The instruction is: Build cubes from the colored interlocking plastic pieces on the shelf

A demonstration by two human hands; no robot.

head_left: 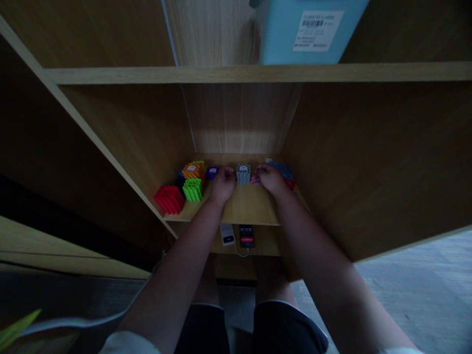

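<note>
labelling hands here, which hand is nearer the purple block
Left. The left hand is close beside the purple block; the right hand is farther off, beyond the gray block.

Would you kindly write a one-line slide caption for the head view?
Left hand and right hand on either side of a gray block, above a wooden shelf.

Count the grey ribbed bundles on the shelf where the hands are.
1: the grey bundle stands on the shelf, between the left hand and the right hand. Others may be hidden behind the hands.
</note>
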